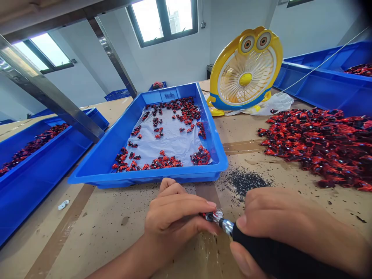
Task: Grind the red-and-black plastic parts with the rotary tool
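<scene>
Between thumb and fingers, my left hand (171,213) pinches a small red and black part (208,216), mostly covered by the fingertips. My right hand (279,221) is wrapped round a black-handled rotary tool (257,244) with a silver collar (228,226). The tool's tip meets the held part in front of the blue tray. Beyond my left hand, the blue tray (219,155) is lined with white sheeting (162,141) and carries many small red and black parts (186,110). Black shavings (247,181) lie scattered just past my right hand.
A large pile of red and black parts (322,143) covers the right of the table (116,217). Behind it stand blue bins (319,83) and a yellow fan (246,71). Another blue bin (49,155) is at left, near a metal post (58,93). A small white piece (63,204) lies nearby.
</scene>
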Tool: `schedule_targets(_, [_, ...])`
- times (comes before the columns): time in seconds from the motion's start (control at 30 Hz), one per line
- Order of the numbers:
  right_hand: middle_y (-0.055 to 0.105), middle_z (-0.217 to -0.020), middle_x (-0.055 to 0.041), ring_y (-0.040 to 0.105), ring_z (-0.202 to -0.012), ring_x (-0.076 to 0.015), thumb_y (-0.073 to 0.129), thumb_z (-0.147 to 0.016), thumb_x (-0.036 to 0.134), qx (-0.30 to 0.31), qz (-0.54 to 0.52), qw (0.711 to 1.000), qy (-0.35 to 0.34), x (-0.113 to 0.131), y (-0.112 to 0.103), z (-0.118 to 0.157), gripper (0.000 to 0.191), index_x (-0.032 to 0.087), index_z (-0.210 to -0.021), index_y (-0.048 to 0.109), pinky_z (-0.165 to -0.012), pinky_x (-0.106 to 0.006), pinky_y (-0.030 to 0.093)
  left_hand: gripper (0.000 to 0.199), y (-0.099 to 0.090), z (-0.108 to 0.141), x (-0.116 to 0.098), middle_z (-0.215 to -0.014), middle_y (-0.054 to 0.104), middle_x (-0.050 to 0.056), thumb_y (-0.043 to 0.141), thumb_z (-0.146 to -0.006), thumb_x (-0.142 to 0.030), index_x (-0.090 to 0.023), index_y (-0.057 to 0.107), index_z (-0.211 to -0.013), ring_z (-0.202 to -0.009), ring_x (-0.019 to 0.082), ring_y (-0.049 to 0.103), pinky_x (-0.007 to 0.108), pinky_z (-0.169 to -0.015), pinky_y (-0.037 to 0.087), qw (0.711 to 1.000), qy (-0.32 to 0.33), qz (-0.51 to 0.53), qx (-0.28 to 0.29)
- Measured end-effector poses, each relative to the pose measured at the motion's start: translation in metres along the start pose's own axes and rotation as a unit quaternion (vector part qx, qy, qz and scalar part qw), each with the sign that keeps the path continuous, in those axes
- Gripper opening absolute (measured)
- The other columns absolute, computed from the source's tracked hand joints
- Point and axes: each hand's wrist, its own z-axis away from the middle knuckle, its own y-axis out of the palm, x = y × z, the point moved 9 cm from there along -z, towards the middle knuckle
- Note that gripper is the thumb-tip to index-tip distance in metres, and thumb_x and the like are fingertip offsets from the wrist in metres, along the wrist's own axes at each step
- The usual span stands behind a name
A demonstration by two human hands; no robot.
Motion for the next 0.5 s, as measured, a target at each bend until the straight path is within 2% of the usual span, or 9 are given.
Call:
schedule_targets(0.1, [0.071,-0.075,0.0018,0.073,-0.067,-0.0197,0.090,-0.079,0.042,-0.012,-0.002,1.000,-0.003,0.0011,-0.0004,-0.0064,0.027,0.029,-0.092,0.071,-0.059,-0.029,0.063,0.020,0.0002,0.0010,0.0017,-0.087,0.090,-0.005,0.083,-0.097,-0.045,-0.030,0.080,-0.110,-0.061,0.013,0.072,0.039,-0.068,0.043,1.000,-0.008,0.006,-0.007])
schedule_targets(0.17, [0.071,-0.074,0.0012,0.073,-0.067,-0.0202,0.090,-0.079,0.043,-0.017,-0.004,1.000,-0.001,0.0005,-0.0009,-0.0090,0.026,0.029,-0.091,0.072,-0.058,-0.030,0.062,0.020,0.0014,0.0018,0.0022,-0.087,0.090,-0.005,0.083,-0.097,-0.045,-0.028,0.079,-0.106,-0.060,0.013,0.070,0.039,-0.068,0.043,1.000,-0.010,0.009,-0.007])
schedule_targets(0.27, [0.069,-0.071,0.0022,0.072,-0.063,-0.0196,0.089,-0.079,0.037,-0.017,-0.004,1.000,0.017,-0.0018,-0.0003,-0.0060,0.022,0.029,-0.088,0.070,-0.056,-0.030,0.061,0.021,0.0032,0.0027,0.0033,-0.087,0.090,-0.004,0.082,-0.097,-0.046,-0.027,0.079,-0.104,-0.060,0.012,0.070,0.038,-0.069,0.043,1.000,-0.016,0.017,-0.002])
schedule_targets(0.43, [0.063,-0.065,0.0082,0.063,-0.053,-0.0094,0.072,-0.088,0.017,-0.006,-0.016,0.999,0.036,0.0016,0.0012,-0.0020,0.012,0.026,-0.089,0.066,-0.056,-0.023,0.060,0.021,0.0046,0.0028,0.0044,-0.085,0.089,-0.005,0.080,-0.099,-0.047,-0.027,0.078,-0.104,-0.059,0.012,0.070,0.038,-0.070,0.043,0.999,-0.026,0.026,0.004])
schedule_targets(0.5, [0.063,-0.066,0.0093,0.063,-0.053,-0.0076,0.071,-0.092,0.020,-0.002,-0.004,0.999,0.035,0.0026,-0.0004,-0.0043,0.010,0.027,-0.090,0.064,-0.057,-0.021,0.060,0.020,0.0047,0.0030,0.0053,-0.085,0.089,-0.005,0.080,-0.099,-0.047,-0.027,0.078,-0.104,-0.059,0.012,0.069,0.038,-0.070,0.043,0.999,-0.030,0.026,0.005])
